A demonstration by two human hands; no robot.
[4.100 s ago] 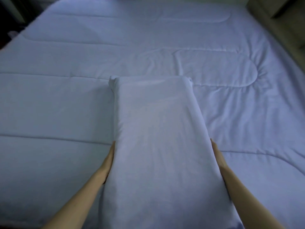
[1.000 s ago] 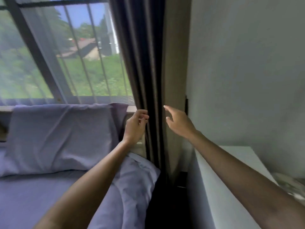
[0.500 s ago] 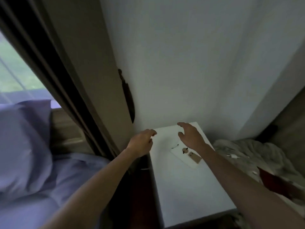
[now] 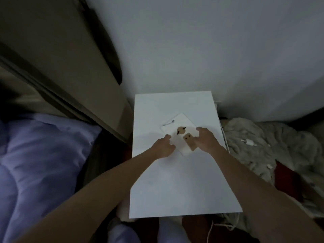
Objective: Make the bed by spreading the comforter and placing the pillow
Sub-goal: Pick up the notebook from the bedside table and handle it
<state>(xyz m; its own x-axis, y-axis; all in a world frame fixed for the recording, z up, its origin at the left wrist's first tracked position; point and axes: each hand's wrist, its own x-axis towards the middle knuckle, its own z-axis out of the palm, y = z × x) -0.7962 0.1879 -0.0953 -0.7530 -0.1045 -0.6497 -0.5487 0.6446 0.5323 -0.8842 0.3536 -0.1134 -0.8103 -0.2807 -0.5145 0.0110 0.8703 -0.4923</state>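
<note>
On the far half of the white nightstand [image 4: 175, 190], a flat white packet [image 4: 177, 125] is lying turned at an angle, its corners pointing toward the table's edges. A round brown tag [image 4: 181, 131] and a rectangular brown tag [image 4: 189, 141] are sitting on top of it, and a small pale cord [image 4: 168, 122] is lying at its far-left side. The left hand [image 4: 163, 146] is resting at the packet's near-left edge with its fingers curled in and the thumb touching the white surface; whether it is actually pinching the packet cannot be told. The right hand [image 4: 206, 140] is arching over the packet's right edge, fingers bent down beside the rectangular tag and the forefinger reaching farther out; whether it is gripping anything cannot be told either. The lavender comforter [image 4: 43, 155] is lying on the bed to the left of the nightstand, apart from both hands. A curtain [image 4: 70, 58] is hanging behind the bed. Beyond the nightstand's right edge, a crumpled beige blanket [image 4: 263, 146] is lying with a white charger [image 4: 249, 142] on it.
</note>
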